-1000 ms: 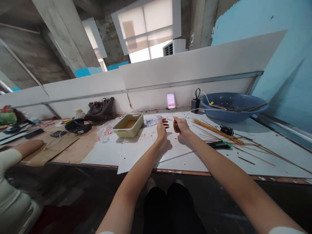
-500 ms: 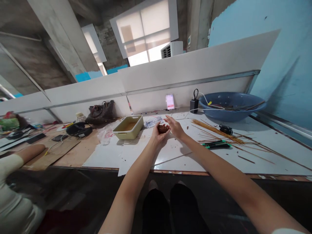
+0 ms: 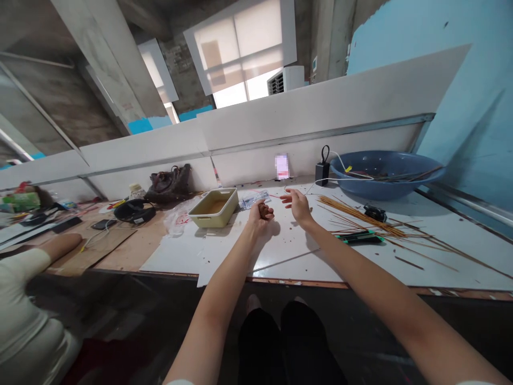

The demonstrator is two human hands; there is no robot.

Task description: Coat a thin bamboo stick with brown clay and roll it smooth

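Observation:
Above the white table top, my left hand (image 3: 256,218) is closed around a dark brown lump (image 3: 263,210), which shows between the fingers; its exact kind is unclear. To its right, my right hand (image 3: 298,205) is held apart with fingers spread and nothing in them. A clear plastic packet (image 3: 255,199) lies just behind my left hand. Small brown crumbs are scattered on the white surface (image 3: 276,251) beneath both hands. Left of them stands a pale green rectangular tub (image 3: 214,221) with something brown inside.
At right are thin brown sticks (image 3: 360,214), green-and-black cutters (image 3: 360,237), a small black object (image 3: 374,213) and a blue basin (image 3: 385,187). A lit phone (image 3: 281,167) leans at the back by a black box (image 3: 321,174). A brown bag (image 3: 170,183) and a person's arm (image 3: 60,250) are at left.
My right hand has drawn away to the right from the brown lump, and its fingers have spread. My left hand has closed further around the lump.

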